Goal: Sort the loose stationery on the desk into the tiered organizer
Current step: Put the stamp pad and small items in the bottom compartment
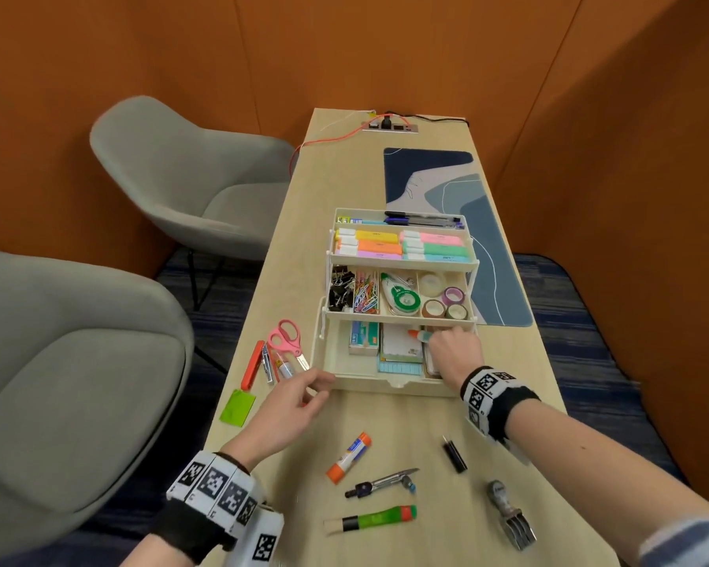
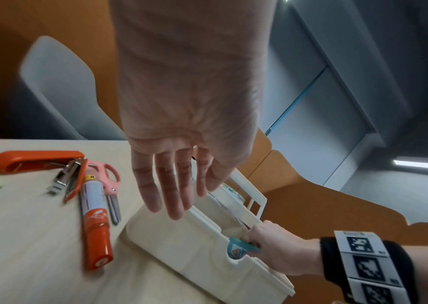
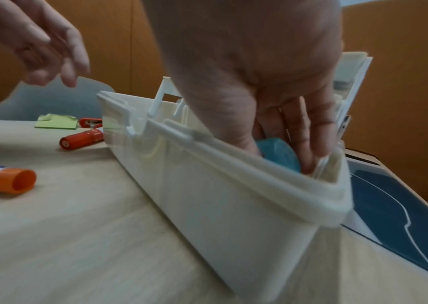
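The cream tiered organizer stands mid-desk with its three tiers stepped open. My right hand reaches into the right end of the bottom tier and grips a blue glue bottle with an orange tip. Thumb and fingers lie on either side of the glue bottle in the right wrist view. My left hand hovers with straight fingers by the organizer's front-left corner and holds nothing. Whether it touches the rim is unclear.
Left of the organizer lie pink scissors, an orange stapler, a red-capped tube and green sticky notes. Nearer me are a glue stick, a compass, a black case, a green marker and a stamp. A blue mat lies at the right.
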Tool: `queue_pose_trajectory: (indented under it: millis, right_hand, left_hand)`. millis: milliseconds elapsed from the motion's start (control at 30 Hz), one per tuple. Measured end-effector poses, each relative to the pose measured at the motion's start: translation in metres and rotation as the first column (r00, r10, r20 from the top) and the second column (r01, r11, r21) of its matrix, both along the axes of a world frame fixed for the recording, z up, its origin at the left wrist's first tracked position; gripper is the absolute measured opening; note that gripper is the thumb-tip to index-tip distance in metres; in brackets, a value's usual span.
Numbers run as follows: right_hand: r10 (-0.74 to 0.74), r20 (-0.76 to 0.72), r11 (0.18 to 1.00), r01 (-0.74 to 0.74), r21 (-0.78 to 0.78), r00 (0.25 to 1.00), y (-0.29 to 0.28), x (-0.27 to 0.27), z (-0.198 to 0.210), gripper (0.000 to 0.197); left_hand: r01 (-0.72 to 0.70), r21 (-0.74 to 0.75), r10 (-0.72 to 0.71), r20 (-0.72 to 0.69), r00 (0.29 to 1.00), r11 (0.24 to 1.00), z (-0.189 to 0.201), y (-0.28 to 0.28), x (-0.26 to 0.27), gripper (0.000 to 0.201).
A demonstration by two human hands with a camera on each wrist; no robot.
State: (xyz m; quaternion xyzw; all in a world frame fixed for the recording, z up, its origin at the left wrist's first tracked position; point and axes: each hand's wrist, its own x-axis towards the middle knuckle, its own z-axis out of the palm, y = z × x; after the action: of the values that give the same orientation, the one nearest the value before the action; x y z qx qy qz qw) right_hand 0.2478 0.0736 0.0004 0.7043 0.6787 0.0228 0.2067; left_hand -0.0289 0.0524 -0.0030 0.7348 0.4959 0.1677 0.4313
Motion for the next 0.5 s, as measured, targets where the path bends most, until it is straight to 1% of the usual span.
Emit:
queue_pose_trajectory:
  millis: [67, 200, 267, 333, 367, 400, 500]
  right_hand:
    - [0.017, 0.034, 0.999, -0.016, -0.036, 0.999, 0.002, 0.0, -0.005, 0.025]
    - [-0.009, 0.052, 0.996, 0.014, -0.091, 0.999, 0.007, -0.005, -0.006, 0.027]
    - [-0.005, 0.088, 0.994, 0.015, -0.109, 0.996, 0.009, -0.007, -0.006, 0.026]
    - [-0.024, 0.077, 0.993, 0.033, -0.116, 0.997, 0.01, -0.008, -0.007, 0.028]
    - [-0.038, 0.043, 0.993, 0.043, -0.111, 0.998, 0.011, -0.007, -0.007, 0.029]
    - [-0.073, -0.021, 0.993, 0.071, -0.099, 0.997, 0.012, -0.005, -0.007, 0.03]
    - [-0.197, -0.193, 0.98, 0.188, -0.067, 0.961, 0.012, 0.002, -0.007, 0.03]
  left_hand:
    - [0.001, -0.01, -0.001, -0.006, 1.0, 1.0, 0.002, 0.0, -0.001, 0.021]
    - [-0.008, -0.021, 0.008, 0.005, 1.0, 1.0, 0.007, -0.002, 0.0, 0.018]
    - [-0.012, -0.033, 0.013, 0.008, 1.0, 0.999, 0.008, -0.006, 0.003, 0.018]
    - [0.0, -0.037, 0.0, -0.005, 1.0, 0.999, 0.009, -0.012, 0.004, 0.018]
    - [0.005, -0.04, -0.006, -0.01, 1.0, 0.999, 0.009, -0.015, 0.005, 0.018]
    - [0.004, -0.049, -0.005, -0.009, 1.0, 0.999, 0.009, -0.018, 0.004, 0.019]
    - [-0.002, -0.084, 0.002, 0.006, 1.0, 0.996, 0.006, -0.028, 0.0, 0.018]
